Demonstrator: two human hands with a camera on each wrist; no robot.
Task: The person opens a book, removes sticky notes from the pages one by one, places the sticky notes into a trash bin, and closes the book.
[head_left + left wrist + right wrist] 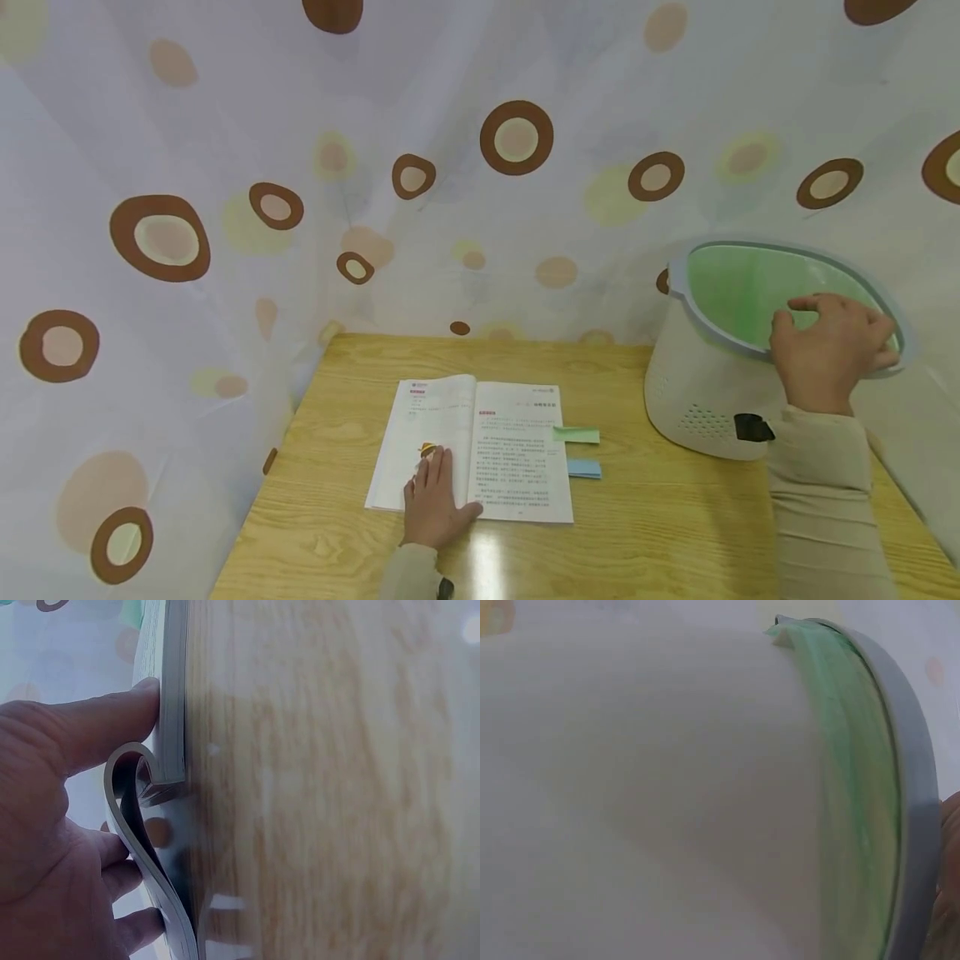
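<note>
An open book [517,450] with printed pages lies on the wooden table. My left hand [437,500] rests on its left page, fingers stretched over a small coloured picture and thumb near the spine. In the left wrist view, the thumb presses the page block [171,697] and the fingers lie against the curled left pages [142,832]. My right hand [828,350] hangs over the mouth of a white bin [693,383] with a green liner [750,287]. Its fingers are loosely bent, thumb apart from the index finger, with nothing visible between them.
A green sticky tab [577,435] and a blue sticky tab [585,468] stick out from the book's right edge. A grey-blue rim [678,275] rings the bin's mouth. A spotted curtain [450,208] hangs behind the table [322,533] and along its sides.
</note>
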